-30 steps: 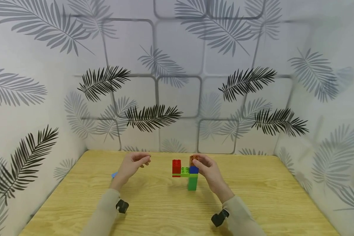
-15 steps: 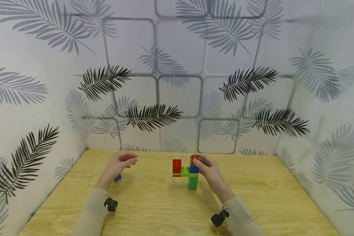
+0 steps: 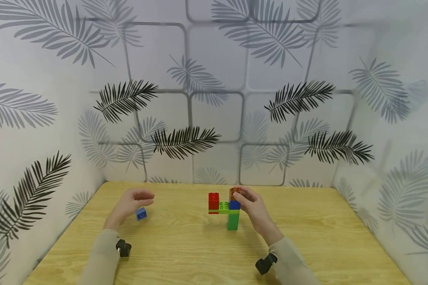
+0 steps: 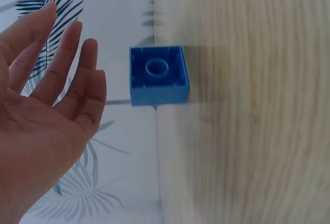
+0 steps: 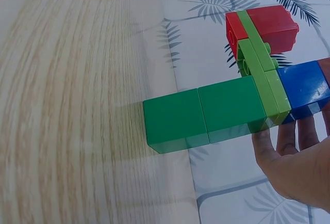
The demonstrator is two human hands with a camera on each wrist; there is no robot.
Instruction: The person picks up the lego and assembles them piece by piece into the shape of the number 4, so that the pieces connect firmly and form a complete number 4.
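My left hand hovers by a loose blue toy brick, fingers extended and holding nothing. In the left wrist view the blue brick lies on its side on the table, its hollow underside showing, apart from the fingers. My right hand grips the top of a brick tower, thumb on the front of the orange-brown brick. Below come a blue brick, light green pieces and two green bricks standing on the table. The light green part reaches leftward, bearing a red brick.
The wooden table meets a leaf-patterned backdrop at the back and both sides. A dark camera sits on the left wrist and another camera on the right.
My left hand has moved leftward, away from the tower, and the blue brick shows fully in the head view. The right hand and the tower have stayed in place.
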